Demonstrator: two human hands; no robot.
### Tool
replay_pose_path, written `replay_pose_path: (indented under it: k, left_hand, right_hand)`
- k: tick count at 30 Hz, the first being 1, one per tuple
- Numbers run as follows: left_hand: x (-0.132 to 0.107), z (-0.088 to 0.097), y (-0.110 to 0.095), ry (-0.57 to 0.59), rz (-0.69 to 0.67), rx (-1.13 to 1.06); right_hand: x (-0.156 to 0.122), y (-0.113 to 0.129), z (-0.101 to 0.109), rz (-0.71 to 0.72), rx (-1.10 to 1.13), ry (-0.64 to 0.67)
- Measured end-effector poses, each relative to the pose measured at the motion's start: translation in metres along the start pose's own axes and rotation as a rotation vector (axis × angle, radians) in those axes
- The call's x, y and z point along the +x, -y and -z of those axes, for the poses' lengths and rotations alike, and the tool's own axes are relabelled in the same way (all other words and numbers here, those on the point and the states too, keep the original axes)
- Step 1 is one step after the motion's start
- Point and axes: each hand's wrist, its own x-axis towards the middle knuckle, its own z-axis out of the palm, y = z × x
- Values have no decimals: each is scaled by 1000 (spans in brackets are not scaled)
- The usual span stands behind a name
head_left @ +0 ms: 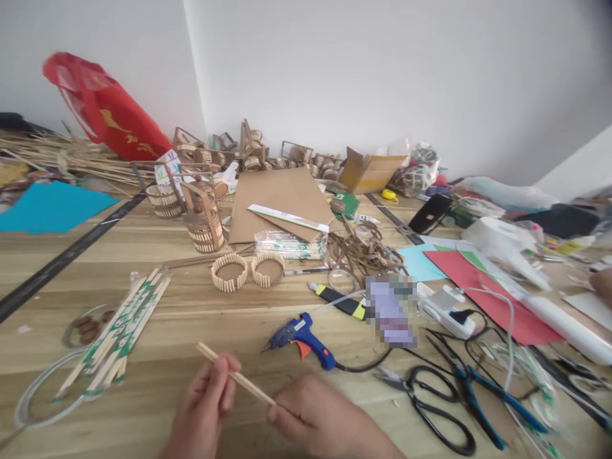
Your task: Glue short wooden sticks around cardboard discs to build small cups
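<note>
A pair of pale wooden chopsticks [251, 386] slants above the table between my two hands, still joined side by side as far as I can tell. Near their upper-left end, my left hand [206, 400] pinches them between thumb and fingers. My right hand [322, 417] is closed around the lower-right end, hiding it. Just beyond my hands lies a blue glue gun [306, 338] with an orange trigger. Paper-wrapped chopsticks [127, 331] lie to the left. Farther back sit two small round trays [229, 274] walled with short stick pieces.
Black-handled scissors [425, 398] and blue-handled pliers [478, 389] lie at the right, near a power strip [447, 312] with cables. A utility knife [339, 301], brown strips [366, 248] and cardboard [277, 191] lie farther back. Another person's hand [602, 280] shows at the right edge.
</note>
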Motion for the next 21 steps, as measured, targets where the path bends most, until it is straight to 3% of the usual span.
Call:
replay_pose_path:
  k: [4,6,8,10,12,15,17,21]
  left_hand:
    - [10,4,-21,-129,-24,-218]
    - [14,8,-32,-180,-45,-306]
    - [16,10,-42,-243,-52,-361]
    - [16,9,-47,-278,-21,-370]
    - [13,6,-49,-279,32,-370]
    - [9,0,-46,-247,107,-374]
    - [8,0,-43,-222,132,-367]
    - [10,4,-39,-196,187,-343]
  right_hand:
    - [-9,5,27,52,-189,-20]
    - [-21,2,44,47,-217,-97]
    - [-38,-6,63,-56,-191,-262]
    - [-61,-15,85,-211,-213,-677]
    - [-87,-25,110,-446,-393,-1340]
    - [-129,-41,147,-562,-497,-1711]
    - [-157,-57,169,-700,-564,-1769]
    - [-201,-98,200,-1099,-656,-1525]
